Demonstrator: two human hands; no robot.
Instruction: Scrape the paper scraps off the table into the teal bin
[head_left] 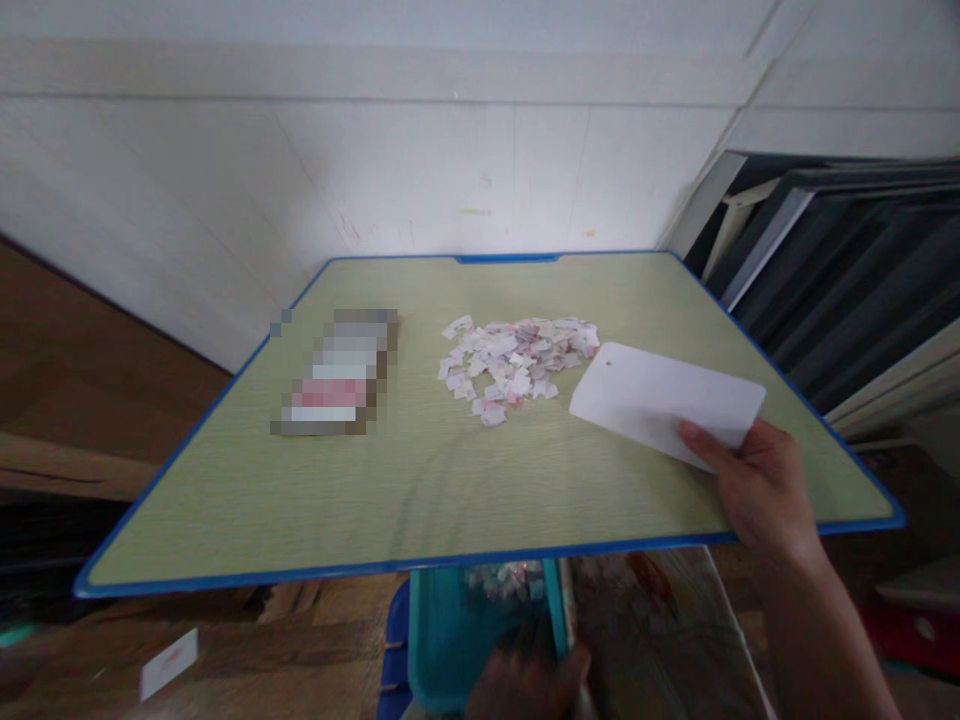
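My right hand (pixel 765 480) is closed on one end of a blank white card (pixel 660 400) with rounded corners and a small hole near its far end. The card is tilted above the right part of the table, its far end beside a heap of small cut paper pieces (pixel 517 355), some with pinkish print. Below the table's front edge, my left hand (pixel 525 675) is at the right side of a teal plastic tray (pixel 442 640). This hand is dark and blurred, so its grip is unclear. More paper pieces (pixel 506 580) lie in the tray.
The pale green table (pixel 337 510) has a blue edge and stands against a white wall (pixel 450 170). A pixelated rectangular item (pixel 337 375) lies on its left part. Dark panels (pixel 862 240) lean at the right. On the wooden floor lies a white card (pixel 169 663).
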